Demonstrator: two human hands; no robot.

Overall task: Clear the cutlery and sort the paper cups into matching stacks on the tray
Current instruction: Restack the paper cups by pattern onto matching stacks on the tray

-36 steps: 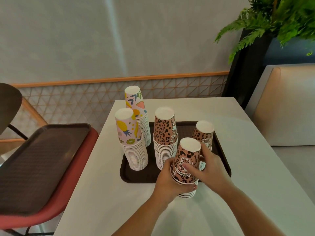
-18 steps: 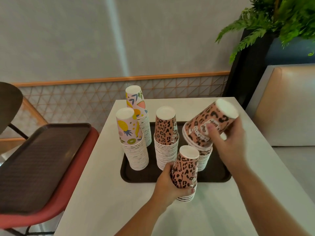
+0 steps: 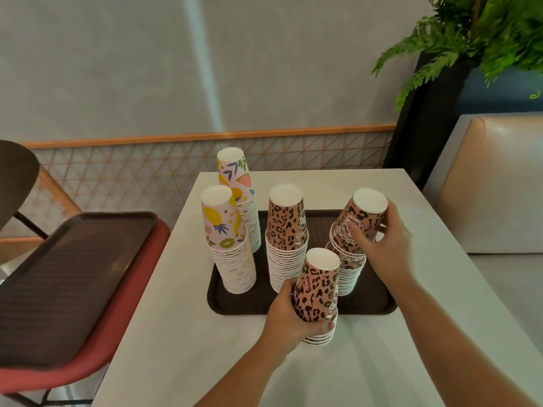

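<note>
A dark brown tray lies on the white table. On it stand two upside-down fruit-print cup stacks and a tall leopard-print stack. My right hand holds a tilted leopard-print cup on top of a shorter leopard stack at the tray's right. My left hand grips a short leopard-print stack standing on the table at the tray's front edge. No cutlery is in view.
A second brown tray rests on a red chair to the left. A beige bench seat and a potted fern are at the right. A lattice wall panel runs behind the table.
My right hand lifted a leopard cup off the front stack, carried it up and right, and has now lowered it onto the right-hand leopard stack. My left hand kept hold of the front stack.
</note>
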